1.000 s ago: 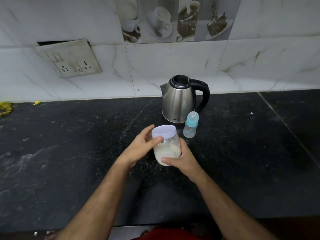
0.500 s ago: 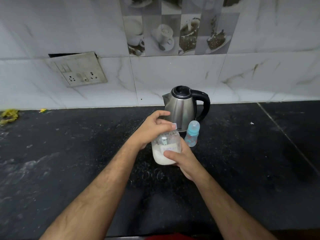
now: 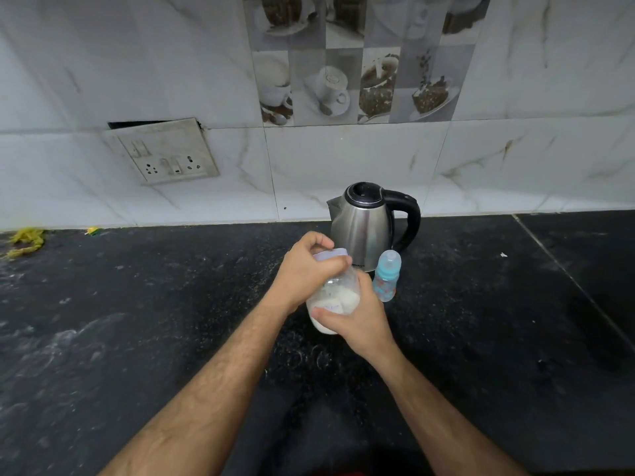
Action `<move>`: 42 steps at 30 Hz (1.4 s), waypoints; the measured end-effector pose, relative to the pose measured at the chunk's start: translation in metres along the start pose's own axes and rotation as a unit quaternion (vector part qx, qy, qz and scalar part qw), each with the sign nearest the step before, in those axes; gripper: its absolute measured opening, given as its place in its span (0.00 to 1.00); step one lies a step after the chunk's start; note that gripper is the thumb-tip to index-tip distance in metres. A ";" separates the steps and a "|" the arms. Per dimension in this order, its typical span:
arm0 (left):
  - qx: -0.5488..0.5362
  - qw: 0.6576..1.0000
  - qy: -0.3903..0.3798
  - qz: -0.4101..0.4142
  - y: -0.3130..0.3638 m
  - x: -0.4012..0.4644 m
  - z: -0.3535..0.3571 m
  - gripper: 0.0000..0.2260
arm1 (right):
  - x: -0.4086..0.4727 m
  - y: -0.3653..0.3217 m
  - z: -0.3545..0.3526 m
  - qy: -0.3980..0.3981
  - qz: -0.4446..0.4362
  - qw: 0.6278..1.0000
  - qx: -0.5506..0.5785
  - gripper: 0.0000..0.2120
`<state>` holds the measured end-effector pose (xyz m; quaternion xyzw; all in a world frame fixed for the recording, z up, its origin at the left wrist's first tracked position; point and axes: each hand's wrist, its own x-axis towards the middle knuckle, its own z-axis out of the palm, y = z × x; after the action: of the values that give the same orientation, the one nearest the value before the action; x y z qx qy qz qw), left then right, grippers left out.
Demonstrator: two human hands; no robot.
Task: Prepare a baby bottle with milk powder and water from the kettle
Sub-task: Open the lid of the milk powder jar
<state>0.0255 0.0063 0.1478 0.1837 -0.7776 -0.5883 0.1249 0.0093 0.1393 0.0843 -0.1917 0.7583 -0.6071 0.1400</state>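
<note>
On the dark counter point(image 3: 137, 338), our right hand point(image 3: 357, 321) is gripping the powder jar point(image 3: 335, 300) (tilted leftward). Our left hand point(image 3: 309, 269) is clasping its lid point(image 3: 331, 254); the baby bottle point(image 3: 387, 276) is standing just right.

At the centre of the frame the kettle point(image 3: 366, 231) has a brushed, shiny steel body with a glossy black plastic lid and handle, and just below it to the right stands the baby bottle point(image 3: 387, 275) of clear plastic with a matt, pale blue cap. The jar point(image 3: 335, 300) is see-through plastic or glass holding fine white powder, under a smooth, pale lid point(image 3: 331, 254). The countertop point(image 3: 137, 321) is dark speckled stone, dusty and dull; the wall tiles point(image 3: 343, 159) are glossy white marble-look, and the switch plate point(image 3: 165, 151) at upper left is grimy plastic.
</note>
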 end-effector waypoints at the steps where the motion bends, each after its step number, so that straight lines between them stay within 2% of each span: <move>1: -0.005 1.000 -0.002 -0.006 0.001 -0.001 0.000 0.17 | 0.001 -0.001 -0.002 -0.006 -0.001 1.000 -0.007 0.41; 5: -0.018 1.000 -0.001 -0.003 0.008 -0.001 -0.006 0.24 | 0.005 -0.005 -0.010 -0.060 -0.013 0.997 0.039 0.42; 8: -0.008 0.999 -0.045 0.007 0.011 -0.005 -0.014 0.33 | 0.004 -0.004 -0.014 -0.103 -0.006 0.992 0.073 0.41; 10: -0.023 0.996 -0.083 0.003 0.008 -0.010 -0.020 0.36 | 0.002 -0.001 -0.016 -0.094 0.005 0.992 0.081 0.38; 14: -0.070 0.992 -0.106 -0.012 -0.009 -0.022 -0.033 0.24 | 0.002 0.008 -0.022 -0.053 0.026 0.996 0.070 0.35; 17: -0.080 0.993 -0.081 -0.009 -0.020 -0.025 -0.039 0.22 | -0.001 0.011 -0.025 -0.049 0.021 0.997 0.060 0.35; 19: -0.085 0.994 -0.065 -0.009 -0.022 -0.026 -0.040 0.25 | -0.003 0.010 -0.024 -0.051 0.017 0.997 0.056 0.35; 23: -0.084 0.992 -0.098 -0.003 -0.015 -0.027 -0.035 0.41 | -0.006 0.008 -0.015 -0.060 0.009 0.997 0.054 0.36; 26: -0.062 0.994 -0.093 0.008 -0.008 -0.029 -0.026 0.47 | -0.007 0.007 -0.010 -0.054 0.004 0.998 0.038 0.35; 28: -0.061 0.994 -0.089 0.010 -0.007 -0.030 -0.024 0.46 | -0.006 0.006 -0.011 -0.041 0.004 0.999 0.035 0.36; 31: -0.077 0.993 -0.091 0.006 -0.013 -0.032 -0.026 0.35 | -0.004 0.004 -0.018 -0.013 0.009 1.000 0.019 0.38; 34: -0.084 0.996 -0.015 0.012 -0.021 -0.035 -0.028 0.29 | -0.005 0.002 -0.022 0.003 0.006 1.000 0.001 0.40; 37: -0.093 0.995 0.017 0.017 -0.024 -0.034 -0.027 0.30 | -0.008 0.003 -0.018 -0.004 0.005 1.000 -0.010 0.39; 42: 0.005 0.998 -0.029 0.051 -0.016 -0.030 -0.021 0.34 | -0.009 0.005 -0.005 -0.019 -0.002 0.998 -0.052 0.38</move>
<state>0.0631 -0.0032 0.1391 0.1274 -0.7922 -0.5824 0.1309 0.0146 0.1491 0.0805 -0.2116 0.7855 -0.5638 0.1427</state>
